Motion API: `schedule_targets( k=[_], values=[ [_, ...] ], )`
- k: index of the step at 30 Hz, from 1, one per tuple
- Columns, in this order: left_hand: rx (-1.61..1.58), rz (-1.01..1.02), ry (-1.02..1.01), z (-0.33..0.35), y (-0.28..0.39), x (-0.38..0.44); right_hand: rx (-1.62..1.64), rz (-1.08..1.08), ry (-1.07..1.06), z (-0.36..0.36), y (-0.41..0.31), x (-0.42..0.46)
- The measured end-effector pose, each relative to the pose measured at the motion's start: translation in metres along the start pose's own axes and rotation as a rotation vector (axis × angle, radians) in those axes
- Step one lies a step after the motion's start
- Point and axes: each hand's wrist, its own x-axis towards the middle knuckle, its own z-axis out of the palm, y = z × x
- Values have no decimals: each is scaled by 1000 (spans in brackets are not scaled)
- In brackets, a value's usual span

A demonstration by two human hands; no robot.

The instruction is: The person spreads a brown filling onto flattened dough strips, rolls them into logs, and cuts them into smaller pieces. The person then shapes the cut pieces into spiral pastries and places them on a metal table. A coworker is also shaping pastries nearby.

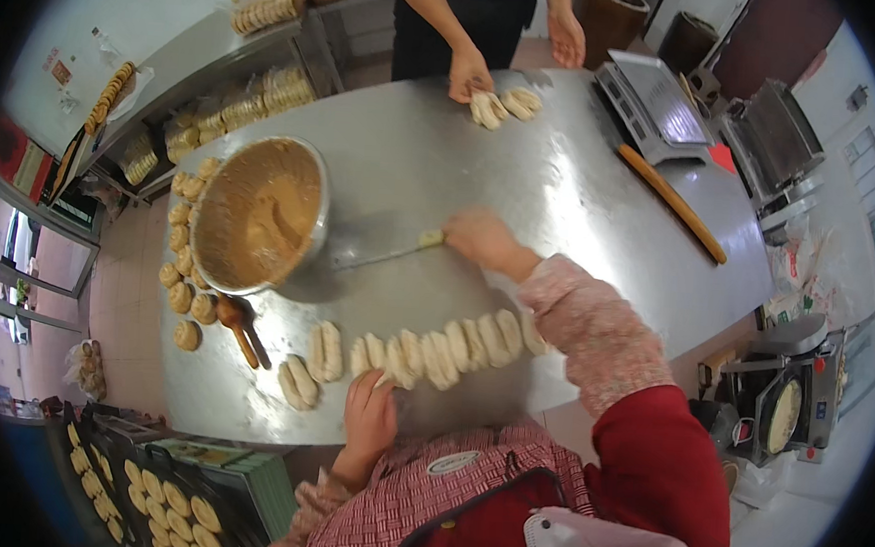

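Observation:
My right hand [484,240], somewhat blurred, reaches over the middle of the steel table [414,167] beside the light handle of a long, thin tool [393,254]. Whether the fingers are closed on the handle is not clear. My left hand [371,412] rests at the near edge, its fingertips touching one end of a dough piece [402,358] in a row of folded dough strips. Two more folded dough pieces [299,381] lie at the row's left end. A metal bowl [323,214] of brownish paste stands to the left of the tool.
Round dough pieces [180,297] and a wooden tool with a handle [237,329] lie by the bowl. Across the table a co-worker's hand [471,72] touches folded dough. A scale [654,106] and a wooden rolling pin [671,203] are at right; trays of dough rounds [175,513] stand lower left.

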Motion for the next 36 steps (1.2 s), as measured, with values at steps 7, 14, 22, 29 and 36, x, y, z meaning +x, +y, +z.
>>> schedule_targets(
  k=[7, 14, 22, 29, 36],
  values=[
    [-136, 242, -129, 137, 75, 117, 224, 752, -109, -106, 78, -203],
    [107, 157, -509, 225, 115, 181, 167, 931, -52, -68, 24, -225],
    [-438, -221, -519, 193, 159, 140, 1063, 969, 435, -61, -37, -264],
    [-1915, -579, 47, 61, 156, 122, 1968, 541, 283, -154, -109, -169],
    [-1741, -305, 353, -41, 92, 69, 1688, 416, 23, -131, -206, -61]
  ],
)
